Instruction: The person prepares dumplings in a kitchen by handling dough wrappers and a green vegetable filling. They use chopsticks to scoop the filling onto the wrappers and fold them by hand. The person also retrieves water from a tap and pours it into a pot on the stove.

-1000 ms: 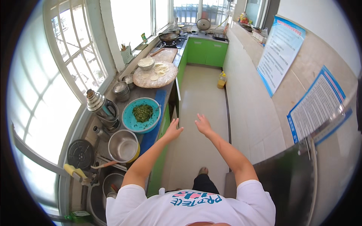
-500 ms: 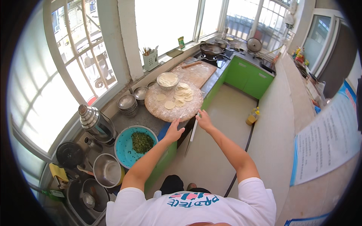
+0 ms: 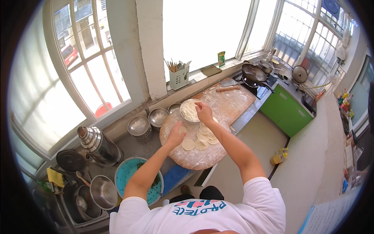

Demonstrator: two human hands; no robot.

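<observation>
On the round board (image 3: pixel 194 158), left hand (image 3: pixel 176 136) flat; right hand (image 3: pixel 204 112) pinches over flour bowl (image 3: pixel 189 110).

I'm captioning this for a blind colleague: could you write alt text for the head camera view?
Seen from above, a person at a kitchen counter reaches the right hand into a bowl of flour while the left hand rests on a round floured board bearing dough wrappers. Steel bowls, a teal bowl of greens and bright windows surround them.
</observation>
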